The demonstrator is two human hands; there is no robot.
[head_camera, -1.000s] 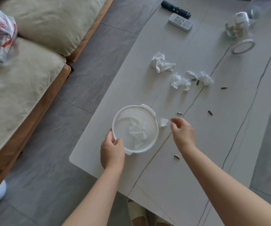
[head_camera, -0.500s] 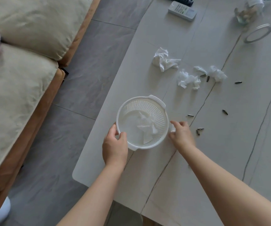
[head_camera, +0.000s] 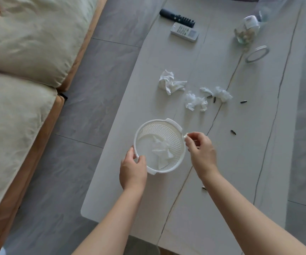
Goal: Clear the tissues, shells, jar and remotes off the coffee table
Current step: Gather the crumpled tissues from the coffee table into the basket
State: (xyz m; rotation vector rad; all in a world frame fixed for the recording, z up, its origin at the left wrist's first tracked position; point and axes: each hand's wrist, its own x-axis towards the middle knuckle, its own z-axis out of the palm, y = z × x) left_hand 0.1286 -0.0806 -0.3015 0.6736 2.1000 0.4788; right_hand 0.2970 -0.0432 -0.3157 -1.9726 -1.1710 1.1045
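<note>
My left hand (head_camera: 133, 169) grips the near rim of a white plastic basket (head_camera: 144, 132) that holds a crumpled tissue (head_camera: 162, 150). At the basket's right rim my right hand (head_camera: 200, 151) pinches a small tissue scrap (head_camera: 185, 135). More crumpled tissues lie further out: a large one (head_camera: 169, 83), a middle one (head_camera: 194, 101) and a right one (head_camera: 220, 92). Dark seed shells (head_camera: 233, 132) are scattered around them, one (head_camera: 204, 188) by my right forearm. A black remote (head_camera: 176, 17), a white remote (head_camera: 184, 32), a glass jar (head_camera: 247, 31) lying on its side and its lid (head_camera: 257, 54) sit at the far end.
The pale coffee table (head_camera: 222, 181) runs away from me, its rounded corner near my left forearm. A sofa with beige cushions (head_camera: 25, 52) stands to the left across a strip of grey tiled floor (head_camera: 86, 107).
My right hand has picked the small tissue scrap up from the table beside the basket and lifted it to the basket's right rim. My left hand has kept its grip on the basket.
</note>
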